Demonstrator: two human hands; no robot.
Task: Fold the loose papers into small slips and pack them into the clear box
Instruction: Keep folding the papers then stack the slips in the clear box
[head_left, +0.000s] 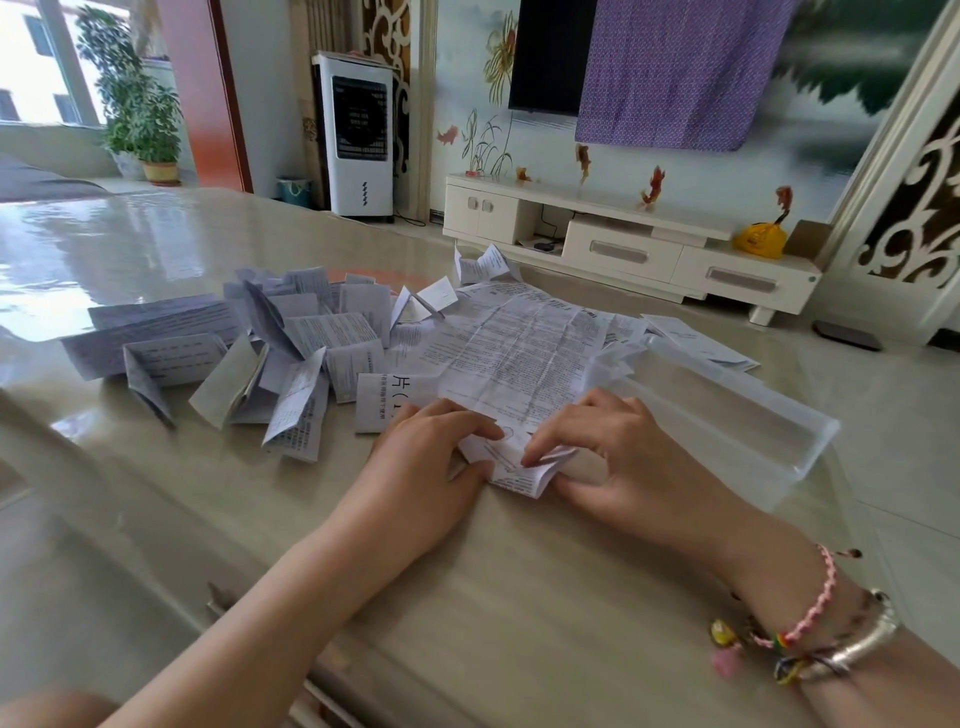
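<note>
**Both hands start a fold at the near edge of a creased sheet**

The table (156, 519) is broad, glossy and pale, its hard flat face a fair backing for pressing creases. Beyond the fingertips and off to their left lies a heap of folded papers (291, 353): thin printed leaflets, many half-sprung into tents and wedges, which suggests the paper is light and keeps its folds poorly. To the right of the fingers, just beside the right hand (623, 457), sits the clear box (727, 415), a long shallow tray of see-through plastic; I can make out no slips in it, though its transparency makes that hard to judge. It lies close, probably so finished slips go in with a short reach.

The large sheet (524, 353) stretches away from the fingertips, white, densely printed and marked by a grid of old creases. Its near edge is bunched between the hands. The left hand (431, 457) lies with fingers together, pinning the paper down. The right hand's index finger and thumb pinch the rolled edge, seemingly to turn it over.
</note>
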